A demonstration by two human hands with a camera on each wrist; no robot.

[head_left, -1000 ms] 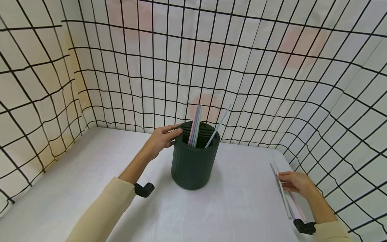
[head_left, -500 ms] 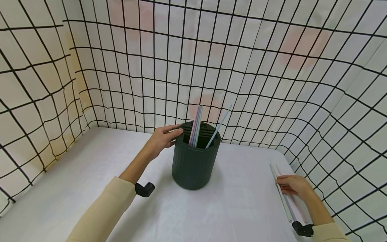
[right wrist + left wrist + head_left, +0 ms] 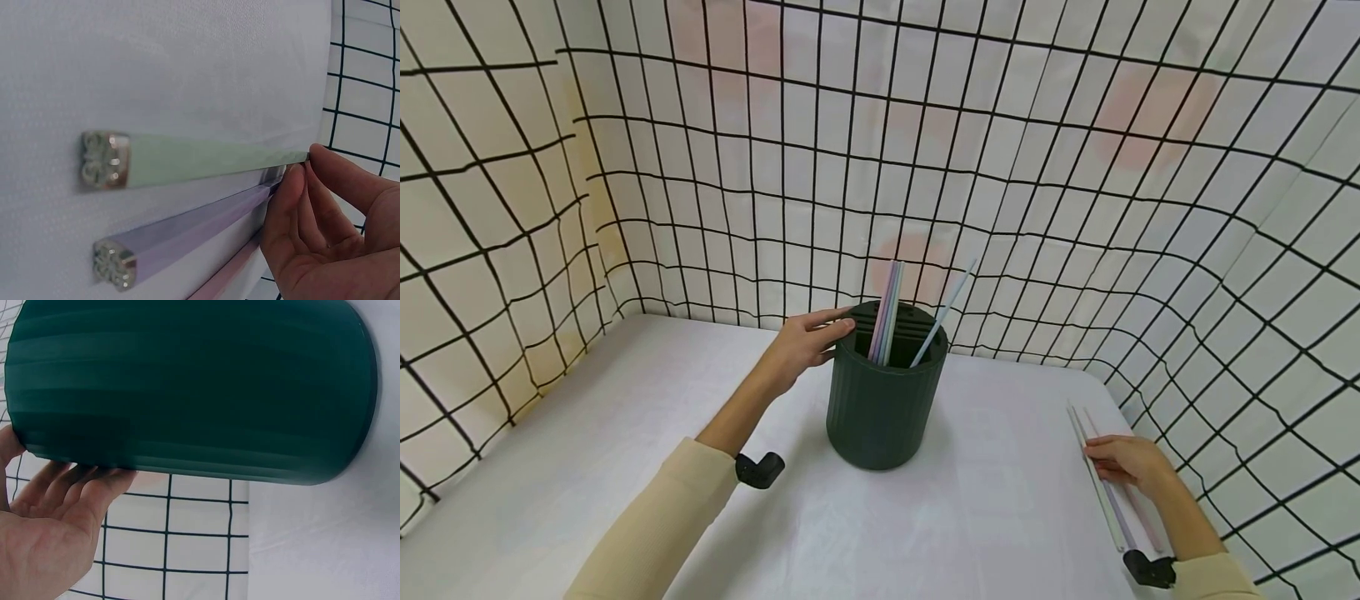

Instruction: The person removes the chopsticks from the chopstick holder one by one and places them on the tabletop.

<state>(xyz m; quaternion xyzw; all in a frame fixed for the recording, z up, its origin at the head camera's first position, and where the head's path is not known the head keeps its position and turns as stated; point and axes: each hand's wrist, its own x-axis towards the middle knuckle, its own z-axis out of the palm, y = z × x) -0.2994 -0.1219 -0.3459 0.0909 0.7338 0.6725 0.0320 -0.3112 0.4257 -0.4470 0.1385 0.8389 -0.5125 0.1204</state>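
Note:
A dark green ribbed cylindrical holder (image 3: 880, 417) stands upright on the white table. Several pastel chopsticks (image 3: 886, 321) lean in its opening, and a pale blue chopstick (image 3: 943, 312) slants to the right. My left hand (image 3: 797, 346) grips the holder's left rim, thumb at the top edge and fingers along the outside (image 3: 81, 494). Far right, my right hand (image 3: 1131, 458) pinches a light green chopstick (image 3: 187, 159) with a silver patterned end cap. A purple chopstick (image 3: 187, 240) with a similar cap lies beside it, and a pink chopstick (image 3: 231, 269) is partly hidden by the hand.
Black wire grid panels (image 3: 925, 167) surround the white table (image 3: 985, 500) at the back and sides. The right panel stands close beside my right hand. A black wrist mount (image 3: 1150, 569) sits over the near ends of the chopsticks in the head view.
My right hand has shifted slightly toward me, and the chopsticks under it have settled into a more spread row. The left hand and the holder stay in place.

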